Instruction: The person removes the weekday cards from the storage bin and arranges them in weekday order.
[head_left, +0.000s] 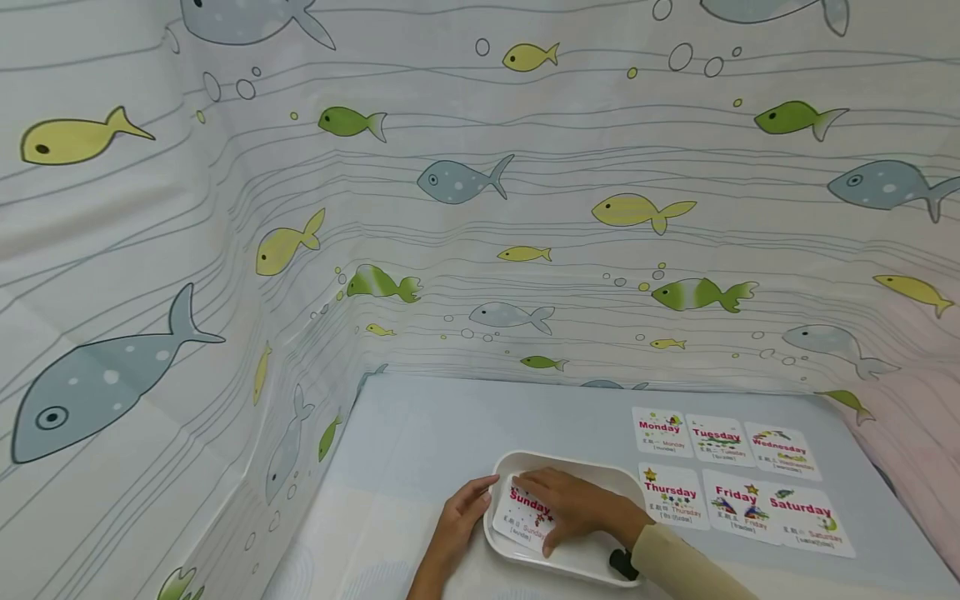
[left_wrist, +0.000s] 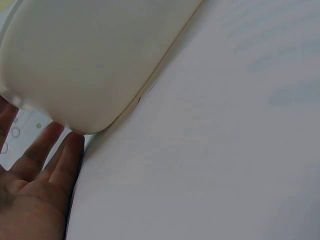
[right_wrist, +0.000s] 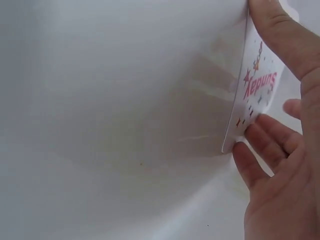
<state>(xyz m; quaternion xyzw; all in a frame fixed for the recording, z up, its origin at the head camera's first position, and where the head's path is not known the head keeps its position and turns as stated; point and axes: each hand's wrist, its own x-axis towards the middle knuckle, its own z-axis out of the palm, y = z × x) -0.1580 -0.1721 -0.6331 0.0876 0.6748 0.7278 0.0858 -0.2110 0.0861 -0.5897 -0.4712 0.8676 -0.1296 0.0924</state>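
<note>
A white card printed "Sunday" (head_left: 522, 506) lies at the left end of a white tray (head_left: 592, 569). My right hand (head_left: 573, 502) spans this card, thumb at one edge and fingertips at the opposite edge, pinching it. In the right wrist view the card (right_wrist: 257, 85) stands tilted against the tray's pale inner surface, between thumb and fingers. My left hand (head_left: 457, 523) is at the tray's left end, fingertips touching its rim. From the left wrist view, that hand's fingers (left_wrist: 67, 162) reach fairly straight to the tray's outer wall (left_wrist: 100, 65).
Right of the tray, several day cards lie in two rows: Monday (head_left: 662, 442), Tuesday (head_left: 720, 450) and Wednesday behind, Thursday (head_left: 671, 508), Friday and Saturday (head_left: 813, 533) in front. A small black device (head_left: 622, 564) is at the right wrist. Fish-patterned cloth (head_left: 465, 233) walls the table's back and left.
</note>
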